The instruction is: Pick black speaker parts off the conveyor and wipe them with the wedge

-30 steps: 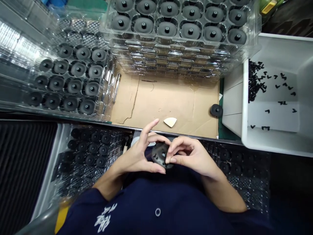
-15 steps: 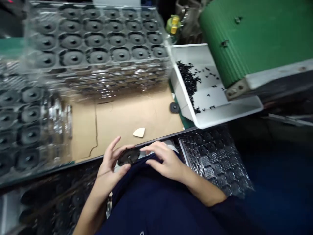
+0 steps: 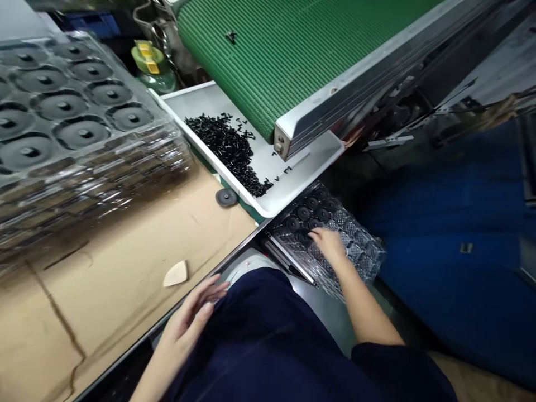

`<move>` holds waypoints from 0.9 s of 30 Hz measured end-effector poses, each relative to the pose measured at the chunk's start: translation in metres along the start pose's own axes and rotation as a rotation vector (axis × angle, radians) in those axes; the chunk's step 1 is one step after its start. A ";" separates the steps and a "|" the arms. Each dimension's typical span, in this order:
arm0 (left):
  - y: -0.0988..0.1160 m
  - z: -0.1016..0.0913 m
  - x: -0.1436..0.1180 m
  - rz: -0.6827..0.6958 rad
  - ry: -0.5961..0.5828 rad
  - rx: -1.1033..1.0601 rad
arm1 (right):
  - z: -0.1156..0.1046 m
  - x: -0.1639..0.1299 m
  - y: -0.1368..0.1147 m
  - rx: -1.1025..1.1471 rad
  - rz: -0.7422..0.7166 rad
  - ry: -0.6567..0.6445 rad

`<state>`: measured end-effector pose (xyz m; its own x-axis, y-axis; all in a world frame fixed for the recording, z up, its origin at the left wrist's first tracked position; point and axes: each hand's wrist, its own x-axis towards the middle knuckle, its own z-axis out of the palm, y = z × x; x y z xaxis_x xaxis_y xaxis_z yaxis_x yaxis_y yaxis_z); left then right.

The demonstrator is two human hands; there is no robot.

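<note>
Green ribbed conveyor belt (image 3: 288,50) fills the top of the view, its metal end hanging over a white bin (image 3: 310,162) with a heap of small black clips (image 3: 230,148) inside. Brown cardboard (image 3: 117,279) covers the bench on the left, and on it stands a stack of clear trays (image 3: 84,145) loaded with black discs. Lower down, beside the person's lap, sits a clear blister tray (image 3: 355,251) with a few small black round parts (image 3: 307,212) in its pockets. Right hand (image 3: 330,243) is down on that tray, fingers curled onto the pockets; whether it grips a part, I cannot tell. Left hand (image 3: 195,315) lies open and loose at the bench edge, holding nothing. One stray black disc (image 3: 226,197) rests by the bin, and a pale wedge (image 3: 176,274) lies on the cardboard.
</note>
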<state>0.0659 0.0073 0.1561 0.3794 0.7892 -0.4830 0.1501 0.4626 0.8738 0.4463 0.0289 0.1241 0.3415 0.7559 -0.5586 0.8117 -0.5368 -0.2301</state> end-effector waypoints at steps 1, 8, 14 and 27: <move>0.002 0.003 0.003 -0.018 0.053 -0.009 | -0.002 0.005 0.020 -0.046 0.103 0.021; 0.010 0.011 0.007 -0.056 0.119 0.006 | 0.024 0.020 0.075 -0.148 0.344 -0.119; 0.006 0.008 0.006 -0.041 0.125 0.045 | -0.041 0.023 0.089 -0.190 0.383 0.049; -0.002 0.012 -0.022 0.123 0.015 0.177 | 0.111 -0.055 -0.129 -0.187 -0.737 -0.254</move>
<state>0.0677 -0.0162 0.1657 0.3913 0.8417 -0.3719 0.2624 0.2853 0.9218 0.2703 0.0143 0.0958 -0.4134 0.7708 -0.4847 0.8603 0.1562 -0.4853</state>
